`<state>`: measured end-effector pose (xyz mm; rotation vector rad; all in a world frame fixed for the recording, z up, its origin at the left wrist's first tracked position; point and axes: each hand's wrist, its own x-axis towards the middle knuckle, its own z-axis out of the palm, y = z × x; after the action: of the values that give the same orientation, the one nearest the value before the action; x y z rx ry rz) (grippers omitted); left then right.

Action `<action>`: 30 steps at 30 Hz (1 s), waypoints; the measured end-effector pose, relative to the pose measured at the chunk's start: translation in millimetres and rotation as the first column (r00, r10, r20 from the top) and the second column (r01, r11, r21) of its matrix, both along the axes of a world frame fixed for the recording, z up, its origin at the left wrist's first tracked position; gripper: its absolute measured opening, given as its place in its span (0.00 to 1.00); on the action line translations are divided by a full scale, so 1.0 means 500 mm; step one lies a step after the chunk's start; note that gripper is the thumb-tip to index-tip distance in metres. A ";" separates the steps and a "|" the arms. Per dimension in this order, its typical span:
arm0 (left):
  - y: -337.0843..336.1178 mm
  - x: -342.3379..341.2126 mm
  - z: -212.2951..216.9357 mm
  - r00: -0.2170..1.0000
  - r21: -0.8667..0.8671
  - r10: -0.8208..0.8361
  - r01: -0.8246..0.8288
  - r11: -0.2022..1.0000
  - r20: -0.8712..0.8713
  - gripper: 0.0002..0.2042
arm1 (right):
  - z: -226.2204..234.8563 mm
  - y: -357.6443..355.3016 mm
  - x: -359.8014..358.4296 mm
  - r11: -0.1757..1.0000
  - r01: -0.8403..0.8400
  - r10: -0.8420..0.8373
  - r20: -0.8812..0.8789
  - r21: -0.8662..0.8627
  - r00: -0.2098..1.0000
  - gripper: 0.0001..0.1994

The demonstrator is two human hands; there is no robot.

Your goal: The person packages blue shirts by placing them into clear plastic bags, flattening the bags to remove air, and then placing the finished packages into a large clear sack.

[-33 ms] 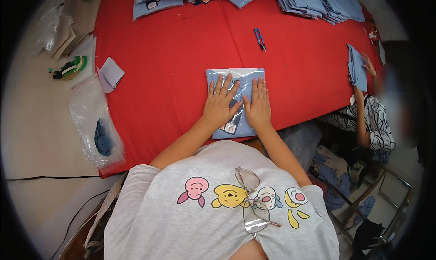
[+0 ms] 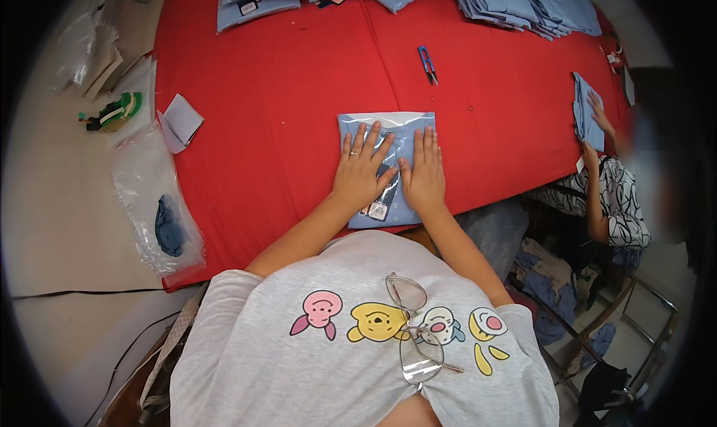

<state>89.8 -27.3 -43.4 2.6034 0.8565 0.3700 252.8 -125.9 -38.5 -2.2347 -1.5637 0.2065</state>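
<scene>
A folded blue garment in a clear plastic bag (image 2: pixel 404 209) lies flat at the table's near edge, just in front of me. My left hand (image 2: pixel 361 172) rests palm down on its left half, fingers spread, a ring on one finger. Flat on the right half is my right hand (image 2: pixel 424 175), its fingers stretched out and thumb apart, near the left thumb. Under the plastic a dark hang tag (image 2: pixel 381 207) with a white label shows below my left hand, partly covered by it. A white band runs along the bag's far end.
Blue-handled thread snips (image 2: pixel 427 65) lie beyond the bag on the red tablecloth (image 2: pixel 261 128). Bagged blue garments (image 2: pixel 258 7) and a folded pile (image 2: pixel 515 13) line the far edge. At left are papers (image 2: pixel 181 121) and plastic bags (image 2: pixel 142 195). A co-worker (image 2: pixel 624 203) handles a blue garment (image 2: pixel 588 113) at right.
My hands and the bagged garment stay in place. At right, the co-worker's far hand has shifted slightly left, onto the blue garment.
</scene>
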 end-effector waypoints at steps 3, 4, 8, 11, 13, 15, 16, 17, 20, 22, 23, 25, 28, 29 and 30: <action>0.000 0.001 0.005 1.000 0.001 -0.001 0.001 1.000 -0.015 0.36 | -0.001 0.000 -0.001 1.000 0.003 -0.003 0.012 -0.001 1.000 0.37; 0.000 0.001 0.005 1.000 0.003 -0.002 0.002 1.000 -0.015 0.35 | -0.001 0.000 0.000 1.000 0.001 -0.001 0.010 -0.004 1.000 0.37; 0.006 -0.001 -0.002 1.000 -0.017 -0.013 0.014 1.000 0.021 0.36 | -0.008 0.001 0.007 1.000 -0.016 0.016 0.004 -0.006 1.000 0.37; 0.009 -0.044 0.026 0.983 -0.185 0.179 -0.169 0.968 0.036 0.35 | 0.000 -0.015 0.027 0.995 0.054 -0.039 -0.169 0.088 0.985 0.35; -0.008 -0.099 0.033 0.891 -0.443 0.414 -0.301 0.845 0.184 0.31 | -0.003 -0.048 0.042 0.960 0.247 -0.172 -0.421 0.130 0.891 0.31; -0.038 -0.134 0.035 0.751 -0.728 0.613 -0.276 0.628 0.245 0.27 | -0.022 -0.083 0.050 0.860 0.506 -0.318 -0.707 0.065 0.632 0.27; -0.049 -0.146 0.027 0.680 -0.851 0.691 -0.192 0.489 0.244 0.24 | -0.031 -0.095 0.055 0.866 0.500 -0.326 -0.761 -0.003 0.561 0.25; -0.061 -0.153 0.018 0.607 -0.937 0.762 -0.081 0.341 0.225 0.22 | -0.040 -0.109 0.059 0.871 0.485 -0.335 -0.808 -0.070 0.485 0.23; -0.084 -0.145 0.017 0.597 -0.993 0.799 -0.026 0.119 0.080 0.18 | -0.009 -0.113 0.051 0.882 0.380 -0.346 -0.931 -0.279 0.118 0.19; -0.084 -0.132 0.003 0.615 -0.996 0.788 -0.080 0.043 -0.015 0.18 | 0.031 -0.090 0.045 0.905 0.264 -0.336 -0.941 -0.334 -0.042 0.20; -0.086 -0.117 0.016 0.593 -0.993 0.805 -0.104 0.052 -0.020 0.18 | 0.040 -0.084 0.043 0.917 0.212 -0.331 -0.941 -0.337 -0.063 0.21; -0.085 -0.099 0.022 0.611 -0.986 0.792 -0.130 0.109 0.006 0.17 | 0.045 -0.078 0.055 0.948 0.183 -0.254 -0.965 -0.261 -0.065 0.22; -0.072 -0.091 0.031 0.497 -0.998 0.865 0.013 0.063 0.061 0.17 | 0.077 -0.005 0.101 0.968 0.114 -0.215 -0.974 -0.222 -0.072 0.22; -0.065 -0.089 0.036 0.445 -0.997 0.892 0.047 0.059 0.074 0.17 | 0.096 0.028 0.117 0.971 0.091 -0.215 -0.974 -0.221 -0.071 0.22; -0.061 -0.092 0.045 0.393 -0.996 0.916 0.077 0.055 0.081 0.17 | 0.120 0.075 0.133 0.980 0.058 -0.186 -0.980 -0.190 -0.073 0.21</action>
<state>44.0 -57.7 -20.7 0.6015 1.1124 0.7789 319.2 -88.5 21.5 -1.3188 -0.3809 1.5337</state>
